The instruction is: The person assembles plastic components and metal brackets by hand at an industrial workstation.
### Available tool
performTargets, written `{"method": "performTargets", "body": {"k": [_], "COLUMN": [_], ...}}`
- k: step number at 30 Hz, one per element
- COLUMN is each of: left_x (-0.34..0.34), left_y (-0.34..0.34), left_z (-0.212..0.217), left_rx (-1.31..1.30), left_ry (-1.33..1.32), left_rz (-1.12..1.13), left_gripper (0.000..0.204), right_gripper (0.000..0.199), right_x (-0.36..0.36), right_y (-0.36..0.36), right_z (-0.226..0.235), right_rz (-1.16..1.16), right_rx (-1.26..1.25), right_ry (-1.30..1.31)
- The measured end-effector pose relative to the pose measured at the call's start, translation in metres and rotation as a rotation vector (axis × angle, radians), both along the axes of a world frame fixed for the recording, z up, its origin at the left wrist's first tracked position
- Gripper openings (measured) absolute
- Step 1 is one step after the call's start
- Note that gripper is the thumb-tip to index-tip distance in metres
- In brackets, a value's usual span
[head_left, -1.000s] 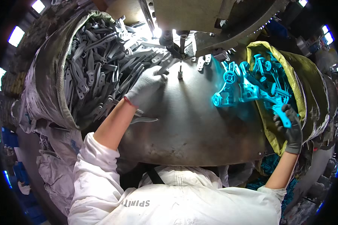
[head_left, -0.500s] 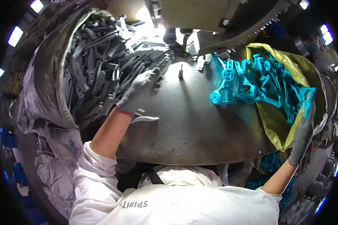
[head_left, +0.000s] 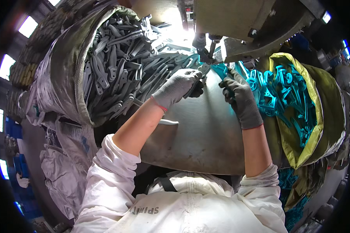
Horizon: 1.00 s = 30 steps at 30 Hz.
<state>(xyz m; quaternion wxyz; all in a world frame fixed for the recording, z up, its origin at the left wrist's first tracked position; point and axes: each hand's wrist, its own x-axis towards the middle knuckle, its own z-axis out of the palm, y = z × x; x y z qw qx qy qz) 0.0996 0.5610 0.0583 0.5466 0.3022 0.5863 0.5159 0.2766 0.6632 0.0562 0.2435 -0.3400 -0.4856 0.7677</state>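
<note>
My left hand (head_left: 179, 86), in a grey knitted glove, is closed around a grey lever-like metal piece (head_left: 203, 69), mostly hidden by the fingers. Its end sits under the machine's tooling (head_left: 207, 48). Close by on the right, my gloved right hand (head_left: 240, 95) grips a turquoise part (head_left: 220, 70) whose far end also lies beneath the tooling. The fingers cover the rest of that part. Both hands are over a dark metal worktable (head_left: 198, 143).
Grey levers (head_left: 120, 58) fill and spill from a large sack (head_left: 62, 73) on the left. Several turquoise parts (head_left: 268, 93) lie on the table and in a yellow-lined sack (head_left: 319, 116) at right. One loose grey lever (head_left: 168, 122) rests near my left forearm. Machine housing (head_left: 233, 17) overhangs the back.
My right hand has come from the right sack's edge to the table's middle, bringing a turquoise part. My left hand has moved right, from the grey pile to beneath the tooling.
</note>
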Motion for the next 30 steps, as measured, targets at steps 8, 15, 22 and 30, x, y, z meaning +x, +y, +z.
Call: {"method": "performTargets", "body": {"k": [8,15,22,30], "left_x": [-0.001,0.053,0.051,0.010], "left_y": [0.006,-0.073,-0.161,-0.147], "left_z": [-0.006,-0.014,-0.031,-0.031], "left_rx": [0.033,0.384,-0.209,-0.218], "left_ry": [0.281,1.380,1.732,1.530], "left_rz": [-0.050,0.175,-0.065,-0.153], "left_gripper": [0.022,0.026,0.029,0.028], "right_gripper": [0.053,0.054,0.051,0.055], "right_x": [-0.012,-0.011,-0.012,-0.001], "right_y": [-0.011,-0.008,-0.011,-0.012], "right_z": [-0.014,-0.033,-0.023,-0.013], "right_rz": [0.046,0.120,0.096,0.161], "right_rx": [0.102,0.129,0.125,0.053], "right_ry": [-0.080,-0.120,-0.176,-0.185]}}
